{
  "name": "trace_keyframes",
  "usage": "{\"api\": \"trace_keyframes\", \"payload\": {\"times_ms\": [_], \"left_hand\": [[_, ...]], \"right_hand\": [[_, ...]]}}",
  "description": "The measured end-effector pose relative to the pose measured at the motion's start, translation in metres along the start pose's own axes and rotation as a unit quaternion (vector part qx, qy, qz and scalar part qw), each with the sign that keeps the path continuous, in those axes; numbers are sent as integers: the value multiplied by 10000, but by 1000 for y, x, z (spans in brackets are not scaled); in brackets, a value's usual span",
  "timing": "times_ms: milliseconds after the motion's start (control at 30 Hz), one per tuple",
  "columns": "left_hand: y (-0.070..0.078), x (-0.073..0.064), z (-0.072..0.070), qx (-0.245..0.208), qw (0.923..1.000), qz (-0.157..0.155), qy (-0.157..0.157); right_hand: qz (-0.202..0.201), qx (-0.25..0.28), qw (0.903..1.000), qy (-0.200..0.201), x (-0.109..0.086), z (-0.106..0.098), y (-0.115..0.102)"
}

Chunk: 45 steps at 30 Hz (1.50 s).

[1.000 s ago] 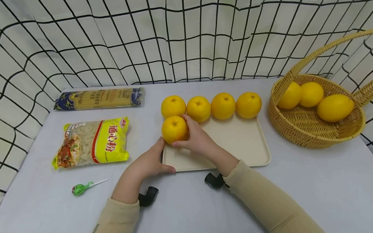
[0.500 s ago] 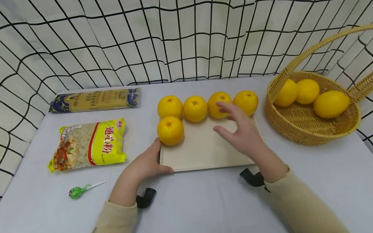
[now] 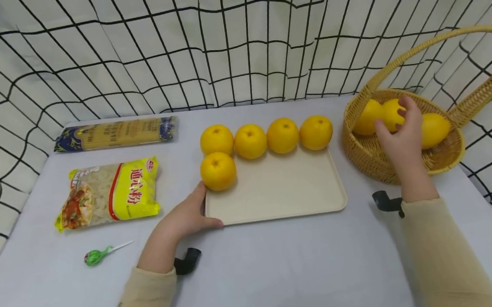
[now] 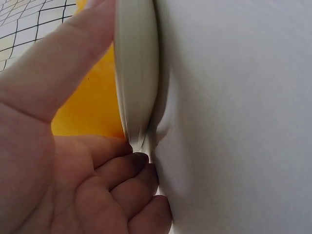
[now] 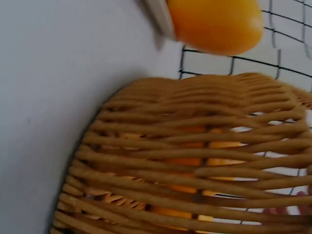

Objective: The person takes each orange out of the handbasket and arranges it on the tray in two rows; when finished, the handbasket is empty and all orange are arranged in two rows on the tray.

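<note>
In the head view my left hand [image 3: 184, 217] holds the near left corner of a cream tray [image 3: 277, 190]. The left wrist view shows my thumb [image 4: 63, 53] against the tray's rim [image 4: 137, 63], with curled fingers at its corner. A row of several oranges [image 3: 250, 141] lines the tray's far side, and one more orange [image 3: 218, 171] sits in front of the leftmost. My right hand [image 3: 404, 144] reaches over the wicker basket [image 3: 361, 161], thumb and fingers apart near a yellow fruit [image 3: 390, 114]. Another round fruit [image 3: 368, 118] and an oval one [image 3: 435, 129] lie beside it.
At the left lie a noodle packet [image 3: 118, 134], a yellow pasta bag [image 3: 108, 193] and a green lollipop [image 3: 97, 256]. The basket's tall handle [image 3: 454, 34] arches over its right side. Black netting [image 3: 217, 46] surrounds the table's back and sides.
My right hand has let go of the front orange on the tray and moved right, into the basket. My left hand stays at the tray's corner. The head view has shifted slightly.
</note>
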<state>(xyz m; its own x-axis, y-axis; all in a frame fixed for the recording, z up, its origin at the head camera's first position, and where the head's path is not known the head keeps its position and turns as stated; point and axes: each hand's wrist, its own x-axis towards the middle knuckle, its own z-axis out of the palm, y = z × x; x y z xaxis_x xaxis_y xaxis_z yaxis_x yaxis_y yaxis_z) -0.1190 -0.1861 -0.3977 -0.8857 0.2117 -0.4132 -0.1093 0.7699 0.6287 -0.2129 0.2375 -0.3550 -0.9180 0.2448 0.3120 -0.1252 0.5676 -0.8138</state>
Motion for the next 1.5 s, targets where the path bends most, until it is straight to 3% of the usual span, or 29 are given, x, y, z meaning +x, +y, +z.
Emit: {"api": "trace_keyframes", "payload": {"times_ms": [167,367,667,833,1033,1200,1500], "left_hand": [[-2,-2,0,-80,10000,36,36],[-5,-1,1,-171,9998,84,45],[-5,-1,3,-134,9999,89,18],[-3,-1,2,-85,9999,116,46],[-3,-1,1,-66,9999,108,46],[-2,-2,1,-31,9999,93,61],[-3,-1,1,-31,9999,96,69]], "right_hand": [[377,-1000,9881,-1108,20,9,10],[361,-1399,9775,-1539,32,12,11],[541,-1564,9573,-2371,37,10,22],[394,-1734,9574,-2275,36,9,23],[622,-2093,9537,-2069,34,11,19],[669,-2072,9588,-1823,32,12,19],[789,-1976,9618,-1725,32,14,19]]}}
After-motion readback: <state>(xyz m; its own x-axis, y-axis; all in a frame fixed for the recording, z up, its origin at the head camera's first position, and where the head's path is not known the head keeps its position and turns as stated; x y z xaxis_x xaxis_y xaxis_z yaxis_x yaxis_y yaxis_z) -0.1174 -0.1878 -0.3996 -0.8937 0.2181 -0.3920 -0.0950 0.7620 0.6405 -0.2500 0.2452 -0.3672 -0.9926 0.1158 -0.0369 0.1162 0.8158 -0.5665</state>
